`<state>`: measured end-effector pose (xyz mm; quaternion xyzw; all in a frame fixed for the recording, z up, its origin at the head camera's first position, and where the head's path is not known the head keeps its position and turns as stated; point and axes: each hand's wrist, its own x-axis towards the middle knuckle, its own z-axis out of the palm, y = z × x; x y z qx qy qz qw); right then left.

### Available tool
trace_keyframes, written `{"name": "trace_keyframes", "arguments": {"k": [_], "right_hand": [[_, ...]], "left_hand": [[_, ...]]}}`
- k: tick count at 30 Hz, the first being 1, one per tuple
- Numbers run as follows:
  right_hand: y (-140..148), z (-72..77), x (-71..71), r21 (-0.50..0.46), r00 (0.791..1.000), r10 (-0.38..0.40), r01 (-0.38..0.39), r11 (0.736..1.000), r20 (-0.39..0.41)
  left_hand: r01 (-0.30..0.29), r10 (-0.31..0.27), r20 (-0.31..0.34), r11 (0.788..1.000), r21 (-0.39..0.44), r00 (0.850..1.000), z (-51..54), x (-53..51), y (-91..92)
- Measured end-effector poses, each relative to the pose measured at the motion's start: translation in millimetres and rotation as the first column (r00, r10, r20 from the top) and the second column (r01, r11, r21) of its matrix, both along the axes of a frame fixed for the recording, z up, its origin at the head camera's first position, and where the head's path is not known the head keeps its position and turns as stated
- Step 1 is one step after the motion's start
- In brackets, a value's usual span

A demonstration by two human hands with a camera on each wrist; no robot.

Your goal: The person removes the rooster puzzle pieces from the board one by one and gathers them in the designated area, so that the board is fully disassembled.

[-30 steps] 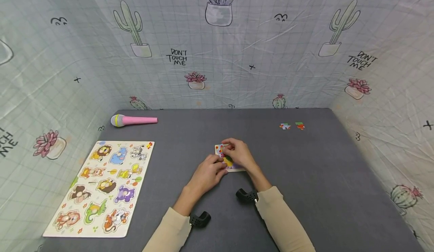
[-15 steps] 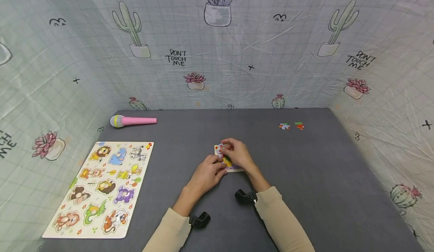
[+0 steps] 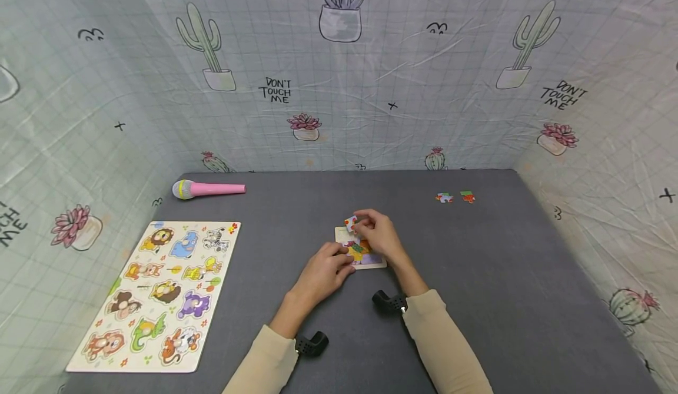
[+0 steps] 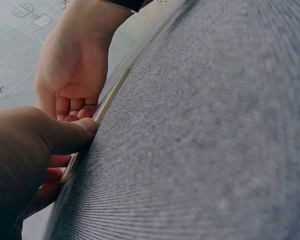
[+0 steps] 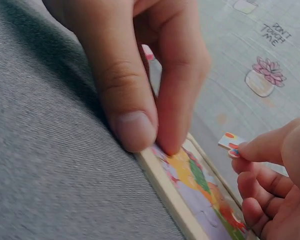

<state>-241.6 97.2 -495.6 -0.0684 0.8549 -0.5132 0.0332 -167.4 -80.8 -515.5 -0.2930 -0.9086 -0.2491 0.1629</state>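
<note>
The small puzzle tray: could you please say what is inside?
Colourful puzzle pieces lie inside the tray; the left hand hides part near its left edge, the right hand its far-right corner.

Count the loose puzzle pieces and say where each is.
3: one puzzle piece pinched in the right hand, near the small puzzle board; a second piece and a third piece side by side at far right on the table. Others may be hidden.

We see a pink microphone (image 3: 217,188) near the counter's (image 3: 519,276) far left corner, an animal-picture board (image 3: 139,366) along its left edge and cactus-print cloth (image 3: 392,76) behind its far edge.
</note>
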Motion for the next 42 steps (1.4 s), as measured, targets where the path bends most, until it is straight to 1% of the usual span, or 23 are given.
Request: {"name": "trace_keyframes", "arguments": {"k": [6, 9, 16, 21, 25, 30, 35, 39, 42], "right_hand": [[8, 0.7, -5.4, -0.035, 0.997, -0.031, 0.029, 0.999, -0.066], [15, -0.2, -8.8, -0.052, 0.995, -0.055, 0.051, 0.997, -0.084], [34, 4.6, -18.2, -0.050, 0.994, -0.105, 0.103, 0.993, -0.040], [49, 7.0, -26.4, -0.045, 0.991, -0.129, 0.127, 0.991, -0.039], [60, 6.0, -32.4, -0.041, 0.990, -0.138, 0.137, 0.990, -0.038], [73, 4.1, -38.3, -0.012, 0.984, -0.174, 0.174, 0.985, -0.033], [87, 2.0, -44.0, 0.016, 0.975, -0.219, 0.219, 0.976, -0.030], [96, -0.5, -47.8, 0.063, 0.961, -0.276, 0.276, 0.959, -0.020], [101, -1.9, -50.2, 0.077, 0.949, -0.317, 0.316, 0.946, -0.002]], "left_hand": [[-0.008, 0.008, 0.013, 1.000, -0.001, 1.000, 0.1, -0.8, -0.5], [-0.010, 0.010, 0.013, 1.000, -0.005, 1.000, -0.2, -0.9, -0.6], [-0.011, 0.012, 0.015, 1.000, -0.012, 1.000, -0.6, 0.3, -1.5], [-0.011, 0.011, 0.023, 1.000, -0.008, 1.000, -1.3, -0.1, -1.7], [-0.010, 0.010, 0.023, 1.000, -0.003, 1.000, -1.6, 0.0, -1.4], [-0.012, 0.012, 0.023, 1.000, -0.007, 1.000, -2.5, 0.1, -1.3], [-0.019, 0.019, 0.023, 1.000, -0.011, 1.000, -3.9, -0.4, -1.1], [-0.021, 0.021, 0.021, 1.000, -0.013, 1.000, -5.4, -0.6, -0.8], [-0.019, 0.020, 0.017, 1.000, -0.011, 1.000, -6.0, -0.8, -0.6]]}}
